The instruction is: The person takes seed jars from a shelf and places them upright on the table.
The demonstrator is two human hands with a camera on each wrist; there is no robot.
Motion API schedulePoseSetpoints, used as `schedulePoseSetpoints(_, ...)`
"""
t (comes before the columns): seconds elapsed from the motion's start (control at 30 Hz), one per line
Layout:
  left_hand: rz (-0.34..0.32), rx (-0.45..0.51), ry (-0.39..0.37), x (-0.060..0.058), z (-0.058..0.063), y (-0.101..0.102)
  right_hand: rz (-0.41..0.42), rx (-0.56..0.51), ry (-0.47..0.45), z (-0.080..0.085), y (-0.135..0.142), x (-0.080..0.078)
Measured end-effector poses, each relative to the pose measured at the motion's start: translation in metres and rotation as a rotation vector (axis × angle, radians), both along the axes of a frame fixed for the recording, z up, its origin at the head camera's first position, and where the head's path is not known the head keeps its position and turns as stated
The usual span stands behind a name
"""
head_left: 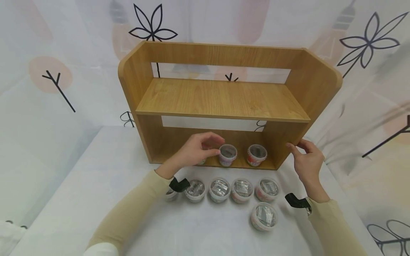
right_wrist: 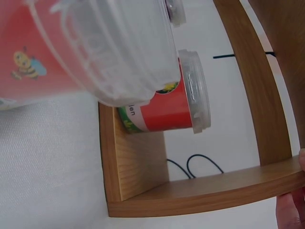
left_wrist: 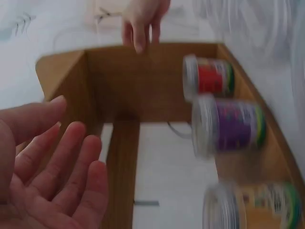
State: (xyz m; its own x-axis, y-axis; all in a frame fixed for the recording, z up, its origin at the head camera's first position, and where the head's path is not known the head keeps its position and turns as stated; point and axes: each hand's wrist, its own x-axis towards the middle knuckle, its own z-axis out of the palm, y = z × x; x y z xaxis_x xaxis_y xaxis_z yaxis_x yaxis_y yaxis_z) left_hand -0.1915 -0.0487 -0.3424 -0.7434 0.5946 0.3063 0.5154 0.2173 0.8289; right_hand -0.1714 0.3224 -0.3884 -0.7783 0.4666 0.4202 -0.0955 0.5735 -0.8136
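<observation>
My left hand (head_left: 203,147) hovers in the lower bay of a wooden shelf (head_left: 224,99), fingers loosely bent, holding nothing. Just beside its fingertips in the head view stands a purple-labelled tub (head_left: 227,155) with a clear lid. To its right is a red-labelled tub (head_left: 257,155). An orange-labelled tub (left_wrist: 257,205) shows in the left wrist view; my left hand mostly hides it from the head camera. My right hand (head_left: 307,161) pinches the front edge of the shelf's right side panel, thumb inside and fingers outside.
A row of lidded tubs (head_left: 220,190) stands on the white table in front of the shelf, one partly behind my left wrist. Another tub (head_left: 264,216) sits closer to me at the right. A patterned cloth (head_left: 80,42) hangs behind the shelf.
</observation>
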Motion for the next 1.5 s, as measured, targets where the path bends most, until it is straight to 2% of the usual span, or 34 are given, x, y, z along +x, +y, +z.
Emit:
schedulePoseSetpoints(0.17,0.021,-0.11,-0.078,-0.027,-0.004,-0.024,0.0,0.0,-0.002,0.0,0.001,0.0)
schedulePoseSetpoints(0.4,0.013,-0.249,-0.114,-0.058,-0.015,-0.046,0.002,0.011,-0.01,0.0,0.0,0.0)
schedulePoseSetpoints(0.47,0.017,-0.269,-0.145,-0.06,-0.015,-0.049,0.001,0.012,-0.01,0.001,0.0,0.001)
schedulePoseSetpoints(0.63,0.005,-0.328,-0.241,-0.068,-0.027,-0.055,0.0,0.009,-0.015,0.0,0.0,0.001)
schedulePoseSetpoints(0.67,-0.003,-0.344,-0.247,-0.073,-0.033,-0.057,0.0,0.007,-0.017,0.0,0.0,0.001)
schedulePoseSetpoints(0.8,-0.042,-0.372,-0.263,-0.077,-0.04,-0.058,0.002,-0.001,-0.023,0.001,0.0,0.001)
schedulePoseSetpoints(0.9,-0.061,-0.389,-0.261,-0.077,-0.041,-0.057,0.005,-0.006,-0.023,0.002,0.0,0.001)
schedulePoseSetpoints(1.5,-0.097,-0.453,-0.256,-0.075,-0.046,-0.055,-0.002,-0.01,-0.038,0.002,-0.001,-0.001)
